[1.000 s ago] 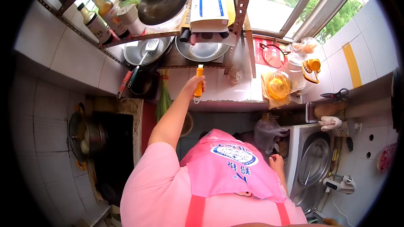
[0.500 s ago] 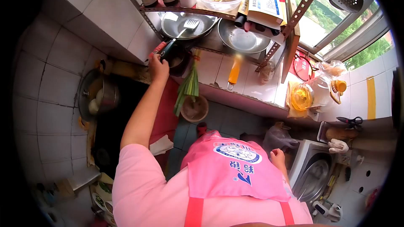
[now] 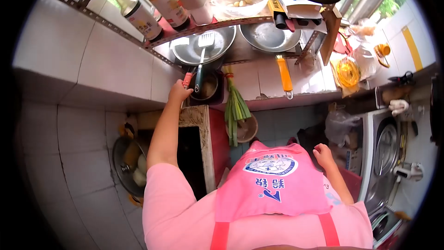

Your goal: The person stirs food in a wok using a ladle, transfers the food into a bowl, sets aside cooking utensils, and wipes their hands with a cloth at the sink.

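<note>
My left hand is closed round the red handle of a frying pan under the shelf. In that pan lies a slotted spatula, its dark handle sticking out over the rim beside my fingers. A dark pot stands just right of my hand. My right hand is beside the apron at my right, fingers loosely curled and slightly apart, with nothing visible in it. Farther right, a second frying pan has an orange handle pointing at me.
Above the pans, a metal shelf holds sauce bottles and a bowl of garlic. Green leaves tied in a bunch hang over a bin. A lidded pot sits at the left, a washing machine at the right.
The view has shifted, bringing the shelf and pans closer. My left hand stays by the red handle, now slightly apart from the spatula's handle. My right hand shows more fully beside the apron.
</note>
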A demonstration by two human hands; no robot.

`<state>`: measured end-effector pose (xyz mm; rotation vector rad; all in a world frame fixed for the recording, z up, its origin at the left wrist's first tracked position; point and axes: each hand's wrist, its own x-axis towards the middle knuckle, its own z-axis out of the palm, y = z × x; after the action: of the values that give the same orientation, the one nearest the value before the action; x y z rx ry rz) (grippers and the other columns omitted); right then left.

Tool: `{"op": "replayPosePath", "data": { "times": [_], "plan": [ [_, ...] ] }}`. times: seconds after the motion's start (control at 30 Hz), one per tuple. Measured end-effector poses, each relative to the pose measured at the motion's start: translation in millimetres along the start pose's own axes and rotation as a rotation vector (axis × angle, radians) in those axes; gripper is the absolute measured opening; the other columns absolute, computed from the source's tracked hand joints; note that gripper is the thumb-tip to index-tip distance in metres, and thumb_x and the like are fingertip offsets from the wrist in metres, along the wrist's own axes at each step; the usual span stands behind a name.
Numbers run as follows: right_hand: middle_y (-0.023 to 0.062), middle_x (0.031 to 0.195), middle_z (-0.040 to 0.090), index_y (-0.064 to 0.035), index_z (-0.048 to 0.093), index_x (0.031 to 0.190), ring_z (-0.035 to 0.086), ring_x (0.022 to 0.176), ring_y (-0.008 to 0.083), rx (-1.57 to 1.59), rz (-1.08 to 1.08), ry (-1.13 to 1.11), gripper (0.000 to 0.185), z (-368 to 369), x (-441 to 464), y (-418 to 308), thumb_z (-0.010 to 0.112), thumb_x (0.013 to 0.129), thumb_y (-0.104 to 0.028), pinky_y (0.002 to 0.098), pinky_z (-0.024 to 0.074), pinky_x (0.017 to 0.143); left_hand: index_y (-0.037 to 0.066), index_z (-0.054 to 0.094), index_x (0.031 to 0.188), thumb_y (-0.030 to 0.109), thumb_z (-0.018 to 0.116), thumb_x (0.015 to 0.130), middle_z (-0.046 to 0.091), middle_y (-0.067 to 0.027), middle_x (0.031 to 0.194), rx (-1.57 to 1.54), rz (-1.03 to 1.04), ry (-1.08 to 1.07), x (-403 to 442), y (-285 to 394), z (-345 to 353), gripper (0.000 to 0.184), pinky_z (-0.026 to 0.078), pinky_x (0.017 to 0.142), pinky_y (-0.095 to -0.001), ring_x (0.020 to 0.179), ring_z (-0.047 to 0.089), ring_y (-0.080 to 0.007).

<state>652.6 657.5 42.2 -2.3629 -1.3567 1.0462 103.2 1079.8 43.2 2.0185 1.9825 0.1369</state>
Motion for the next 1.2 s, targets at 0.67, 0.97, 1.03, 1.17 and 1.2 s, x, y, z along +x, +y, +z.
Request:
{"op": "replayPosePath", "data": {
  "times": [0.67,0.97,1.03,1.17,1.2],
  "plan": [
    [0.0195,0.084,0.063,-0.0001,0.061,0.092,0.062,0.078,0.0340,0.164,-0.403,-0.170,0.019,-31,34,-207,0.062,0.083,-0.017,0.0381,0.0492,0.070,-0.002,0.040,0.125,0.025,0.079,0.067,0.058,-0.0206,0.102,-0.184,0.091,0.131,8,11,31,0.075,0.050,0.078,-0.0408,0.090,0.060,-0.0325],
    [0.0169,0.109,0.060,-0.0001,0.052,0.121,0.060,0.097,0.0311,-0.065,-0.991,-0.080,0.047,-2,233,-437,0.068,0.080,-0.018,0.0411,0.0461,0.086,0.000,0.046,0.122,0.010,0.067,0.077,0.052,-0.0191,0.112,-0.460,-0.082,0.649,-149,104,-23,0.051,0.041,0.092,-0.0428,0.106,0.051,-0.0368],
    [0.0199,0.118,0.056,0.0016,0.046,0.127,0.057,0.106,0.0343,0.045,-0.909,-0.057,0.057,10,254,-479,0.068,0.080,-0.021,0.0416,0.0442,0.091,0.001,0.047,0.120,0.009,0.066,0.077,0.053,-0.0182,0.111,-0.547,-0.075,0.537,-186,114,-10,0.048,0.042,0.091,-0.0416,0.105,0.051,-0.0346],
    [0.0252,0.120,0.053,-0.0037,0.049,0.126,0.052,0.113,0.0386,-0.051,-1.223,0.279,0.065,84,383,-512,0.073,0.075,-0.035,0.0443,0.0409,0.096,0.002,0.047,0.121,0.009,0.066,0.078,0.053,-0.0169,0.112,-0.628,-0.286,0.417,-239,123,5,0.048,0.043,0.090,-0.0400,0.105,0.053,-0.0313],
    [0.0252,0.120,0.053,-0.0052,0.050,0.125,0.052,0.113,0.0388,-0.119,-1.149,0.250,0.066,83,381,-525,0.074,0.074,-0.039,0.0448,0.0408,0.096,0.002,0.047,0.121,0.009,0.066,0.079,0.053,-0.0161,0.112,-0.684,-0.351,0.391,-248,123,10,0.047,0.044,0.090,-0.0393,0.104,0.053,-0.0297]
  ]
}}
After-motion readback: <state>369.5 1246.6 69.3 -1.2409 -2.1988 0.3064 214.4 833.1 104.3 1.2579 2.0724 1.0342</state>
